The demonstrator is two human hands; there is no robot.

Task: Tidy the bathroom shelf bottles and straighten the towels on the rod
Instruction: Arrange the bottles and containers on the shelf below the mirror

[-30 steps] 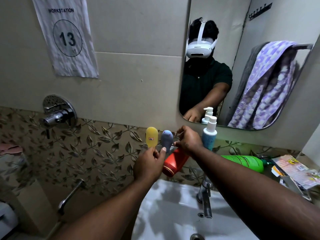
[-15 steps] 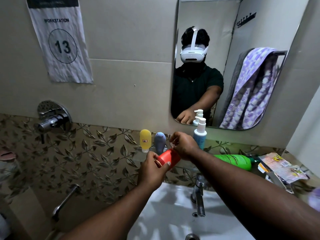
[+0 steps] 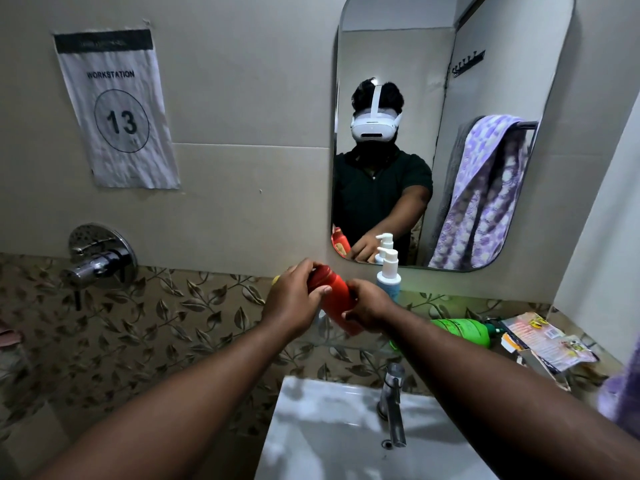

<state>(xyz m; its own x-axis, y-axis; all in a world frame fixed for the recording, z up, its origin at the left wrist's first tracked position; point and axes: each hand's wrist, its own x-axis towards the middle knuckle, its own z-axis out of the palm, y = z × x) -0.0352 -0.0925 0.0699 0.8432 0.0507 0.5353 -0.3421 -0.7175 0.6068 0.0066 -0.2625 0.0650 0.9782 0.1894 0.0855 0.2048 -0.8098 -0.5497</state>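
Against the frame half a second earlier, the red bottle point(image 3: 334, 294) has been lifted and turned: it now stands steeply tilted, one end up and to the left, in the air above the left part of the shelf point(image 3: 588, 375) and just below the mirror's point(image 3: 443, 81) lower left corner. The left hand point(image 3: 294, 301), which then touched only the bottle's end, now has its fingers point(image 3: 320, 291) curled round the upper part. The right hand point(image 3: 369, 306) grips the lower part. The grey-blue bottle seen earlier is hidden behind the left hand, and only a sliver of the yellow bottle point(image 3: 276, 279) shows. Count of bottles in view: four, namely the red one, the yellow sliver, one white-and-blue pump bottle point(image 3: 388, 277) upright just right of the hands, and one green bottle point(image 3: 465, 329) lying on its side further right. One torn carton point(image 3: 547, 341) lies at the shelf's right end. Two towels, one purple patterned point(image 3: 485, 192) and one grey point(image 3: 453, 174), hang bunched on one rod point(image 3: 528, 125), seen in the mirror. One sink point(image 3: 311, 427) with one tap point(image 3: 393, 403) sits below.
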